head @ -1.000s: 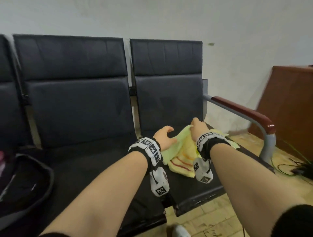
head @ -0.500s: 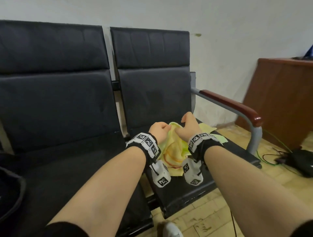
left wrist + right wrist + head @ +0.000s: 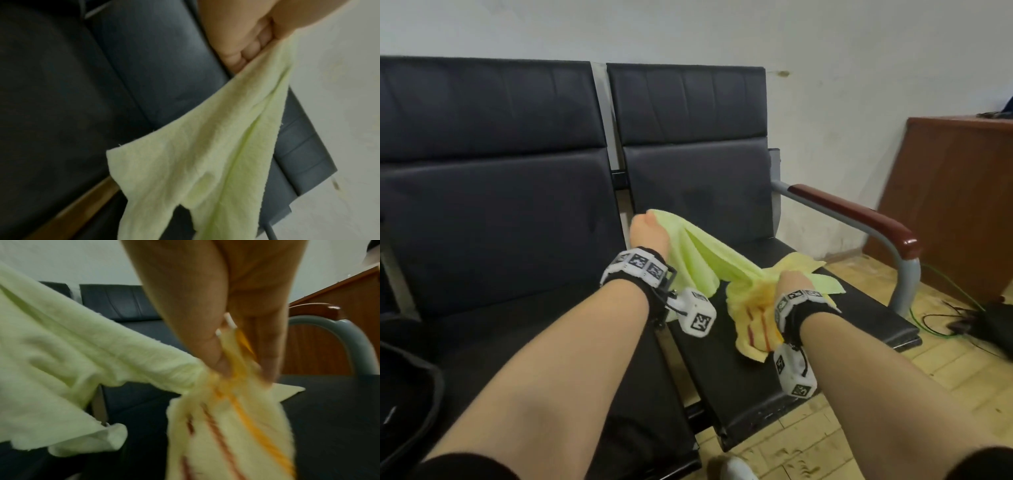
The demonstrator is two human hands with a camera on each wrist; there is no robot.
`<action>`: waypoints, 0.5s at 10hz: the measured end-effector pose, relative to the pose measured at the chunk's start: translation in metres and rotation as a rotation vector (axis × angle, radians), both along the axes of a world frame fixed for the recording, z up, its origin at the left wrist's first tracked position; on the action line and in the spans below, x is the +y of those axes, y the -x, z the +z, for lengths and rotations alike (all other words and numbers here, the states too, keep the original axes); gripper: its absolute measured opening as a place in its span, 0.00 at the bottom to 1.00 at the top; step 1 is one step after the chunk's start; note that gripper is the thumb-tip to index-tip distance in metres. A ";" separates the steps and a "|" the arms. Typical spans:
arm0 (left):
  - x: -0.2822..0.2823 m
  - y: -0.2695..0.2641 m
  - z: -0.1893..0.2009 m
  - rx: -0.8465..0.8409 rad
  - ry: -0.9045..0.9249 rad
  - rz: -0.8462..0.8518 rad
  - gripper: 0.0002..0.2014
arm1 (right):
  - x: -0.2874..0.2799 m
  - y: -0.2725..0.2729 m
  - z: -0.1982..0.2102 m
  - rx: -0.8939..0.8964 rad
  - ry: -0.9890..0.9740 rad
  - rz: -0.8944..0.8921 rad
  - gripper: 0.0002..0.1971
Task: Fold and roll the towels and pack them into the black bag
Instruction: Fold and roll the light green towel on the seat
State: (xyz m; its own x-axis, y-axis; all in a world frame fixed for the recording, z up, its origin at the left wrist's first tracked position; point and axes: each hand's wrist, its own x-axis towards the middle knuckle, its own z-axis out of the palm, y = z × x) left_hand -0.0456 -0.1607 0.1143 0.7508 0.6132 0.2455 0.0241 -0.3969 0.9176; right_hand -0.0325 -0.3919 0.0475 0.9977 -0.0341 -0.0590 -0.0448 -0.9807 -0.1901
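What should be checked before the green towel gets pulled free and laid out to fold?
1. Left hand grips green towel: ok.
2. Right hand pinches striped yellow towel, holding it down: ok.
3. Green towel clear of yellow one: not ok, bunched together at right hand.
4. Bare seat for folding: ok.
5. Black bag open: cannot tell, only an edge shows.

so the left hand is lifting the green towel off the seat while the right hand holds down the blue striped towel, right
Not quite: the striped towel is yellow, not blue, as the right wrist view shows. The rest stands: the left hand lifts the green towel off the seat and the right hand holds the striped one down.
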 end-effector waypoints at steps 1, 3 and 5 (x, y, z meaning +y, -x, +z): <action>0.038 0.015 0.035 -0.174 0.060 0.024 0.17 | 0.013 -0.009 0.003 0.085 -0.176 -0.123 0.27; 0.050 0.041 0.060 -0.154 -0.060 -0.249 0.12 | 0.141 0.020 0.063 -0.223 -0.473 0.364 0.37; 0.102 0.087 0.075 -0.167 -0.178 -0.091 0.14 | 0.215 0.060 0.106 -0.358 -0.498 0.398 0.06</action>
State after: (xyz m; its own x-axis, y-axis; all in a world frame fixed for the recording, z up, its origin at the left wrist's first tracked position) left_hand -0.1324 -0.0588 0.1895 0.7407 0.4812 0.4689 -0.1649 -0.5463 0.8212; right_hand -0.0921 -0.1764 0.1533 0.8898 0.2813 0.3594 0.4459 -0.7034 -0.5535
